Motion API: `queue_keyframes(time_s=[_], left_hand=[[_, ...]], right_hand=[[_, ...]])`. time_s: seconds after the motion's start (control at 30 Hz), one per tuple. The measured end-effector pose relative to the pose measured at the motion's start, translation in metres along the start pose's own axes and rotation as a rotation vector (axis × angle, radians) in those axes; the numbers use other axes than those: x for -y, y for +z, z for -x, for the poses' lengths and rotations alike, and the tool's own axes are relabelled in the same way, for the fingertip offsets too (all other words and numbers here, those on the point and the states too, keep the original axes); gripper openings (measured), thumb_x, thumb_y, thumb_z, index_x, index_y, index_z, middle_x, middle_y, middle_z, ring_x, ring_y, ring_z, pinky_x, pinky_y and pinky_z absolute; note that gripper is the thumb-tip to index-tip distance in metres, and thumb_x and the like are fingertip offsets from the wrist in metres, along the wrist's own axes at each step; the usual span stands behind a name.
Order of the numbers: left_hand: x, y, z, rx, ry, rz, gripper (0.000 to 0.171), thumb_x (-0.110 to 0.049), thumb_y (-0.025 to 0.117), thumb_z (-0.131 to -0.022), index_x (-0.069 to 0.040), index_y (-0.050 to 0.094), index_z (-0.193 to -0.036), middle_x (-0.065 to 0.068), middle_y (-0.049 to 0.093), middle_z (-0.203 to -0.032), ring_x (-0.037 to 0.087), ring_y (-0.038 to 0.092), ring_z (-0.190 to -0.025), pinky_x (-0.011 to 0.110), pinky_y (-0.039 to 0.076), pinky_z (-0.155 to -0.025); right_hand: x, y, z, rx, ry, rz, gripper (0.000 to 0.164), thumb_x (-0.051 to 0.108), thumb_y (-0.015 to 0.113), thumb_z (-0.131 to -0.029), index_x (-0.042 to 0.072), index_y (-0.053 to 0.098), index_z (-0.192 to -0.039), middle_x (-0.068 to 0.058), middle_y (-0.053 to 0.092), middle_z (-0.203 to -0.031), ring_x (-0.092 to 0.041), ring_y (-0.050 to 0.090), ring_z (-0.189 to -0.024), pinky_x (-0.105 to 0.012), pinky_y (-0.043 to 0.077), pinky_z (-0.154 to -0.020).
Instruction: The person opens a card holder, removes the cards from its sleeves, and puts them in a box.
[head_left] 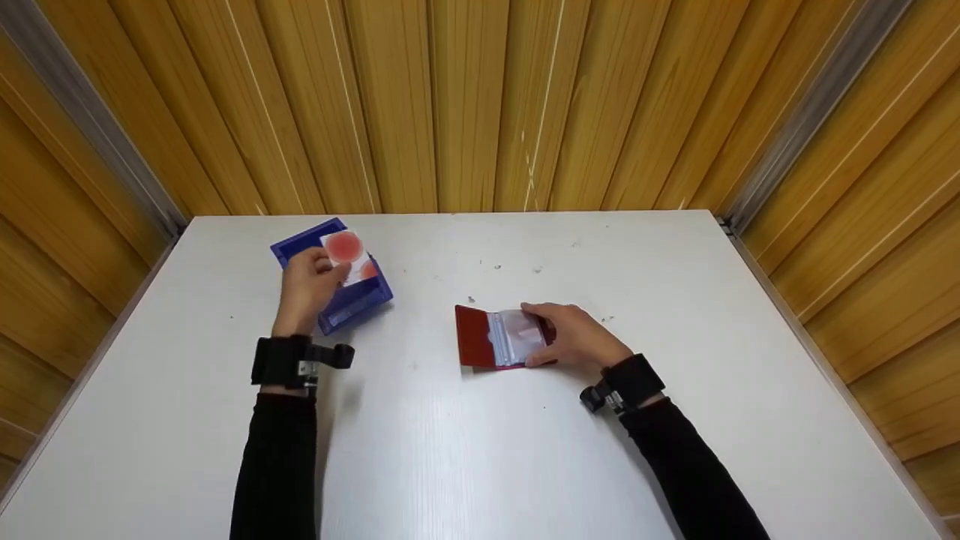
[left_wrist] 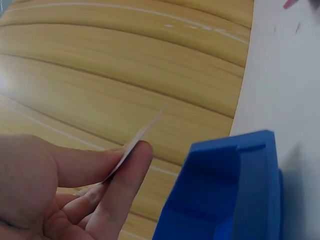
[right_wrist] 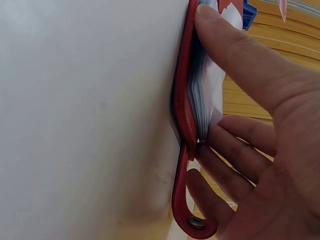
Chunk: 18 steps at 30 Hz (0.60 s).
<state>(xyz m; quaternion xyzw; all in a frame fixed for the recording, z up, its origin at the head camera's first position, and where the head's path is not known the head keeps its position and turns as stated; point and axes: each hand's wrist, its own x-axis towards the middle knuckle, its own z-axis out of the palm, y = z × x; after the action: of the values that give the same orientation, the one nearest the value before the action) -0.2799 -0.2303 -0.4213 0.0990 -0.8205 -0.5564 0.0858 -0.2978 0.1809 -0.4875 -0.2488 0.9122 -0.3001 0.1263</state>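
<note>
My left hand (head_left: 307, 289) pinches a white card (head_left: 358, 259) with red-pink circles between thumb and fingers. The card is over an open blue box (head_left: 381, 291), and the left wrist view shows it edge-on. Farther right, a red card holder (head_left: 474, 337) lies spread open on the table, its clear plastic sleeves (head_left: 519, 336) showing. My right hand (head_left: 577, 337) grips the holder's right side, thumb at the near edge and fingers at the far edge. A strap with a metal snap (right_wrist: 196, 222) sticks out from the cover in the right wrist view.
Both things rest on a white table (head_left: 450, 450) with small scuff marks. Wood-patterned panels (head_left: 465, 105) rise behind the table and at both sides. Each wrist wears a black band (head_left: 281, 361) with a small camera.
</note>
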Motion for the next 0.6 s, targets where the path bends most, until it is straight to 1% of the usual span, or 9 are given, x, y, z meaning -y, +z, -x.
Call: queue_keyframes(time_s=[0.07,0.17,0.23,0.3,0.37,0.43,0.5,0.6], left_hand=[[0.004,-0.007,-0.002,-0.068,-0.004,-0.037,0.022,-0.008,0.065,-0.098,0.005,0.061,-0.115,-0.003,0.059,-0.079,0.01,0.055,-0.075,0.019,0.048,-0.067],[0.011,-0.011,-0.003,-0.174,0.007,-0.125,0.019,-0.008,0.065,-0.095,0.005,0.063,-0.109,0.001,0.059,-0.08,0.015,0.054,-0.075,0.023,0.045,-0.065],[0.015,-0.009,-0.004,-0.238,0.028,-0.195,0.016,-0.007,0.064,-0.093,0.005,0.064,-0.103,0.006,0.059,-0.079,0.022,0.055,-0.076,0.029,0.044,-0.066],[0.019,-0.006,-0.005,-0.276,0.055,-0.268,0.013,-0.006,0.063,-0.092,0.006,0.064,-0.098,0.013,0.061,-0.08,0.031,0.059,-0.08,0.039,0.045,-0.07],[0.022,-0.003,-0.004,-0.28,0.089,-0.343,0.012,-0.003,0.06,-0.092,0.008,0.065,-0.095,0.023,0.065,-0.084,0.044,0.064,-0.086,0.05,0.048,-0.076],[0.023,0.001,-0.004,-0.259,0.117,-0.432,0.013,-0.001,0.059,-0.091,0.009,0.067,-0.094,0.03,0.07,-0.091,0.051,0.066,-0.093,0.059,0.049,-0.081],[0.024,0.005,-0.003,-0.221,0.129,-0.513,0.013,0.0,0.064,-0.088,0.01,0.068,-0.096,0.033,0.071,-0.097,0.055,0.067,-0.097,0.063,0.05,-0.084],[0.026,0.01,-0.002,-0.184,0.132,-0.619,0.016,0.001,0.07,-0.085,0.011,0.07,-0.098,0.035,0.072,-0.102,0.055,0.068,-0.098,0.064,0.053,-0.085]], right_hand=[[0.0,0.0,0.0,0.0,-0.002,0.004,0.095,0.028,0.095,-0.074,0.005,0.048,-0.154,-0.013,0.057,-0.15,-0.028,0.053,-0.138,-0.046,0.042,-0.117],[0.001,-0.001,0.0,-0.002,0.0,0.011,0.095,0.028,0.095,-0.075,0.005,0.047,-0.154,-0.014,0.057,-0.15,-0.029,0.054,-0.137,-0.047,0.042,-0.116],[0.002,-0.001,0.001,-0.003,0.003,0.012,0.095,0.029,0.095,-0.075,0.006,0.048,-0.154,-0.014,0.057,-0.15,-0.029,0.054,-0.137,-0.047,0.042,-0.116],[0.002,0.0,0.001,-0.003,0.007,0.01,0.095,0.029,0.095,-0.075,0.006,0.048,-0.154,-0.014,0.057,-0.15,-0.029,0.054,-0.137,-0.047,0.042,-0.116],[0.003,0.0,0.001,-0.003,0.008,0.008,0.095,0.028,0.095,-0.075,0.006,0.048,-0.154,-0.013,0.057,-0.15,-0.028,0.054,-0.137,-0.047,0.042,-0.117],[0.002,0.0,0.001,-0.004,0.008,0.007,0.095,0.028,0.095,-0.075,0.007,0.048,-0.154,-0.013,0.057,-0.15,-0.028,0.054,-0.137,-0.047,0.042,-0.117],[0.002,0.0,0.001,-0.005,0.005,0.002,0.095,0.028,0.095,-0.074,0.006,0.048,-0.154,-0.014,0.057,-0.15,-0.029,0.054,-0.137,-0.048,0.042,-0.117],[0.0,0.0,0.0,-0.004,0.001,-0.01,0.095,0.028,0.095,-0.074,0.006,0.048,-0.154,-0.014,0.057,-0.15,-0.029,0.054,-0.137,-0.048,0.042,-0.117]])
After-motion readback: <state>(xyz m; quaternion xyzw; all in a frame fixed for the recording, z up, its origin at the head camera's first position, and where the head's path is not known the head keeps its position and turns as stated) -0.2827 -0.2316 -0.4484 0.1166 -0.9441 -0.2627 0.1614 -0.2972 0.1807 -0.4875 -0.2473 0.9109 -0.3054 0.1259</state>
